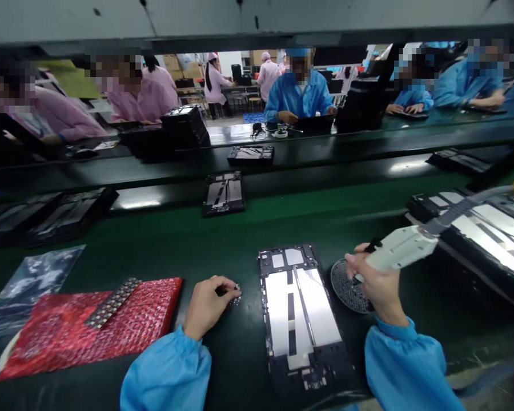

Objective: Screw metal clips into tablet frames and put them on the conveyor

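My left hand (212,303) rests on the dark green bench with thumb and forefinger together at several small shiny metal parts (236,298), too small to name. In my right hand (379,282) is a pale electric screwdriver (400,249), tilted, with its cable rising to the right. Its bit end is over a round black dish (352,290) with a dotted surface. Between my hands lies an opened tablet (302,311), its silvery battery cells and dark frame showing.
On the left, a strip of small parts (112,302) lies on a red bubble-wrap pouch (89,325), beside a clear plastic bag (38,279). More opened tablets (497,234) are stacked at right. Another tablet (225,193) lies further back. Co-workers sit across the bench.
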Tool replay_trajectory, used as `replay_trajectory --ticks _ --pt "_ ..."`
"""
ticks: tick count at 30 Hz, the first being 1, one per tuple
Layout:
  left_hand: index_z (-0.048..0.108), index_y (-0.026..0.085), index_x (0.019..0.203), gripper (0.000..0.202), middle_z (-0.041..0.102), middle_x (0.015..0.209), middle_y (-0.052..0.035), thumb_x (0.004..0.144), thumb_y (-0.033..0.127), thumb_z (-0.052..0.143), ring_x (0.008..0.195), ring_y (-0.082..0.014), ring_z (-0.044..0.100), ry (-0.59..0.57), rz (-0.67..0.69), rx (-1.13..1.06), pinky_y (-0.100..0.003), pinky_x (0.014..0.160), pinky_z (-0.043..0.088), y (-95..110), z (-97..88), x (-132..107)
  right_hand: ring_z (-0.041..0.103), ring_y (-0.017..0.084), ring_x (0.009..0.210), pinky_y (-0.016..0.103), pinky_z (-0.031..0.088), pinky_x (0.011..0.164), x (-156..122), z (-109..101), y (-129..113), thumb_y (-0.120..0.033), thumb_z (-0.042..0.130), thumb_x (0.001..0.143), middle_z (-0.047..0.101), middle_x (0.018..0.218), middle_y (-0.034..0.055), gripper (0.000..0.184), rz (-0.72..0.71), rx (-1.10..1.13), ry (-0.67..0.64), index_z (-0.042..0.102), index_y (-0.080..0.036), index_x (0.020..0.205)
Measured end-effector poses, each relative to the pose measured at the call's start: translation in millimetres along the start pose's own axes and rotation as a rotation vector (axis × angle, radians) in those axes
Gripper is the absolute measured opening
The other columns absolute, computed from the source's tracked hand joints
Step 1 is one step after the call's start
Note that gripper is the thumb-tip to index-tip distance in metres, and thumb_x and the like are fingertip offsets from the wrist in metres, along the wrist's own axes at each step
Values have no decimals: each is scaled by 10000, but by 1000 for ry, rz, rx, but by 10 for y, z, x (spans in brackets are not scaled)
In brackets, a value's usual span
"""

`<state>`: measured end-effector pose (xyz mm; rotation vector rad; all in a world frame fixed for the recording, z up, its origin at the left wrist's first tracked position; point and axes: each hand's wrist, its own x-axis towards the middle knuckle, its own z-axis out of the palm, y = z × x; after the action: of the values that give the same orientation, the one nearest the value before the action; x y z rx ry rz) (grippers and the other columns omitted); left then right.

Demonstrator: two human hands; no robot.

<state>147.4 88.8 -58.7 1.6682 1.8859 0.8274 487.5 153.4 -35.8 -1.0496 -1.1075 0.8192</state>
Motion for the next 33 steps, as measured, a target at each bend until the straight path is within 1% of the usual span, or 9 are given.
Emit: replay_trajectory --ticks 5,8,15,19,23,25,28,31,33 --pt "693 225 655 160 704 725 -15 790 303 658 710 -180 669 228 393 133 -288 666 517 31 91 -104 524 141 395 316 477 510 21 103 40 -216 727 716 557 452 -70 222 -9 -48 15 594 -183 890" --pt "673 202 699 139 709 774 -15 823 264 661 720 -152 681 323 510 72 -256 687 536 75 135 -147 511 138 380 309 462 489 50 130 70 -221 718 710 549 448 -79 259 9 -42 18 601 -181 938" --pt "734 207 858 111 711 785 -6 852 279 650 685 -132 679 332 486 17 -219 658 539 123 164 -187 528 144 397 333 485 529 44 135 148 -250 713 717 560 450 -74 205 3 -61 15 584 -193 865" --pt "733 208 943 174 717 783 -10 827 316 662 685 -151 677 323 268 -54 -253 677 549 130 180 -196 526 147 408 345 491 544 44 131 66 -248 717 726 563 457 -75 229 6 -88 6 598 -186 912" --pt "722 207 754 183 729 710 -7 738 389 733 636 -171 680 312 69 -180 -279 645 565 165 214 -212 500 139 377 324 469 499 0 214 -230 -248 738 725 544 438 -75 228 -44 -79 43 594 -192 893" --pt "712 206 678 180 738 722 -19 739 374 728 666 -176 692 290 84 -242 -286 663 573 195 248 -219 497 131 376 305 453 481 -57 339 -394 -240 742 738 549 452 -76 251 -45 -25 14 587 -197 930" --pt "707 191 665 146 761 798 -46 760 303 699 734 -183 720 281 128 -340 -309 737 585 222 332 -219 533 137 417 289 445 476 -177 657 -539 -227 723 777 563 495 -76 300 -10 79 -165 571 -210 1034" --pt "698 184 669 106 765 778 -44 756 244 687 726 -181 726 258 128 -401 -310 746 586 220 421 -222 549 141 440 296 464 508 -301 1072 -531 -237 695 806 575 499 -72 280 10 92 -383 561 -210 1050" --pt "706 182 691 86 758 737 -33 761 228 689 692 -172 718 236 100 -414 -284 706 578 222 455 -229 537 136 425 306 481 532 -354 1320 -468 -248 688 799 567 480 -80 268 14 67 -455 560 -202 1031"
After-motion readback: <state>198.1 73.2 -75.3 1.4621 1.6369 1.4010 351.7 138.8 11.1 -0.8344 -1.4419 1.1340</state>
